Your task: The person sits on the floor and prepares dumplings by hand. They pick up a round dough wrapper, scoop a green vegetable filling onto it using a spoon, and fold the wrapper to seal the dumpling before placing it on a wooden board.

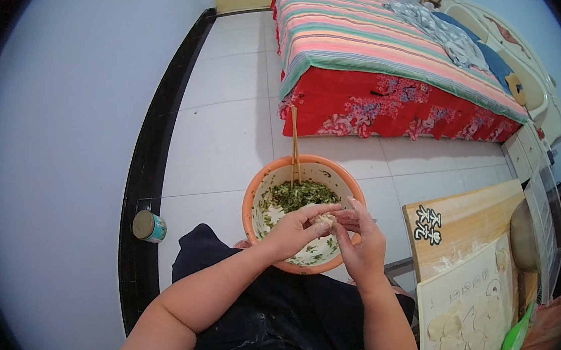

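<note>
Over an orange-rimmed basin [249,202], my two hands come together around a small pale dumpling [324,221]. My left hand [294,233] pinches it from the left, thumb and fingers pressed to the dough. From the other side the fingers of my right hand [362,243] close on it too, hiding part of it. Chopped green filling [302,193] lies in the basin below, with bits stuck to the white inner wall. A pair of chopsticks [296,143] stands in the filling, leaning on the far rim.
To the right, many flat dough wrappers [460,334] lie on a white board [440,289] beside a floured wooden board [468,205]. A metal bowl [524,236] and a green object [515,339] are near them. A can [149,226] stands by the left wall; a striped bed [372,43] is ahead.
</note>
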Demonstrator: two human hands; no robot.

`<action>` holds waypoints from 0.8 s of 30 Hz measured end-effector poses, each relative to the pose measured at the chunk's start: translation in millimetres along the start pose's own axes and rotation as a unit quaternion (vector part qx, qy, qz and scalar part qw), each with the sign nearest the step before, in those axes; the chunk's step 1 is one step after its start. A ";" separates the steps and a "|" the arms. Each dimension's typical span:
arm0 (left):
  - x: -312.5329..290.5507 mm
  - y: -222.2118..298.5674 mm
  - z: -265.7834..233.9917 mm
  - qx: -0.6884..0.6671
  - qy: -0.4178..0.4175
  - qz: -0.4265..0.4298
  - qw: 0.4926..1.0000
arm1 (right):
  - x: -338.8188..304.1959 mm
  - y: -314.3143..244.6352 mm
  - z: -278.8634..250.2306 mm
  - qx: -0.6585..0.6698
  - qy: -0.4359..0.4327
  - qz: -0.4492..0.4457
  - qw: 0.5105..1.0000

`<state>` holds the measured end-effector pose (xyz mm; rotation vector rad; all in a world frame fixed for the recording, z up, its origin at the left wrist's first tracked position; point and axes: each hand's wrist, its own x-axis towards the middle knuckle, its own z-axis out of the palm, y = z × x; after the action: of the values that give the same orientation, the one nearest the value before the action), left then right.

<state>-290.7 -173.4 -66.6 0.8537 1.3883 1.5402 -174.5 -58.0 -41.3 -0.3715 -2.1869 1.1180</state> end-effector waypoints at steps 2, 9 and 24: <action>0.4 0.7 -1.1 -0.069 -0.011 -0.018 0.997 | 0.2 -0.4 -0.6 0.010 -0.002 0.007 1.000; -2.2 -0.1 4.6 0.137 -0.002 0.091 0.986 | -2.2 3.3 1.1 -0.027 0.003 -0.016 1.000; -0.8 5.4 8.5 -0.169 -0.016 -0.042 0.985 | -1.4 5.4 -1.8 0.069 0.008 0.050 0.996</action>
<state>-283.5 -170.8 -60.1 0.6006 1.0839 1.6289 -172.5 -54.4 -45.5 -0.4320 -2.0823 1.3090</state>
